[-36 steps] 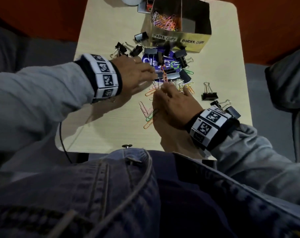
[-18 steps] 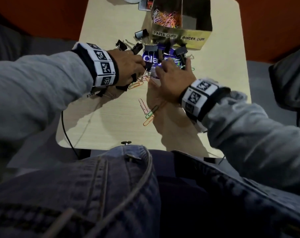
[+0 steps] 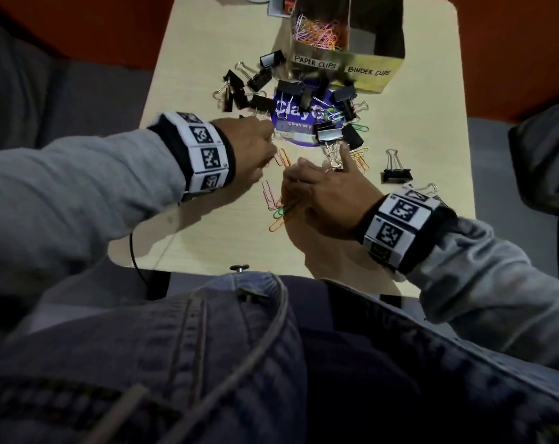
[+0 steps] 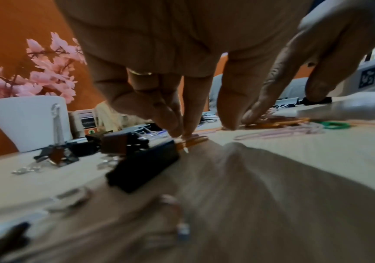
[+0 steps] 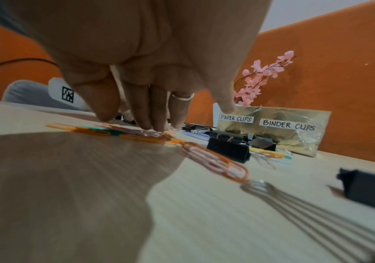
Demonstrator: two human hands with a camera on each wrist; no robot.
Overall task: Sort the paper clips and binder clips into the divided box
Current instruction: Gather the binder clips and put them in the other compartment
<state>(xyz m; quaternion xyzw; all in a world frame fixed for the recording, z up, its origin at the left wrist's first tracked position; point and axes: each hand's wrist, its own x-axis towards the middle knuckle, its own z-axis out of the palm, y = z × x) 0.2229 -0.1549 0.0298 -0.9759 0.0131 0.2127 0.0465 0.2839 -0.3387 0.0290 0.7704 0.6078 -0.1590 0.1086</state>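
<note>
The gold divided box (image 3: 367, 64) stands at the table's far edge, with coloured paper clips (image 3: 319, 30) in its left cell, labelled PAPER CLIPS. Black binder clips (image 3: 303, 94) lie heaped in front of it. My left hand (image 3: 255, 145) has its fingertips (image 4: 182, 131) down on an orange paper clip (image 4: 193, 139), pinching it against the table. Beside it a black binder clip (image 4: 141, 170) lies loose. My right hand (image 3: 323, 187) presses straight fingers (image 5: 150, 122) onto a bunch of orange, pink and green paper clips (image 5: 141, 134), with the little finger raised.
A purple round label (image 3: 291, 123) lies under the binder clip heap. One binder clip (image 3: 396, 174) stands alone at the right. More clips (image 5: 215, 163) lie near my right wrist. A white pot (image 4: 28, 121) with pink flowers stands behind the box.
My right hand has pulled back from the heap by the box to the paper clips nearer me. My left hand has shifted down onto the orange clips.
</note>
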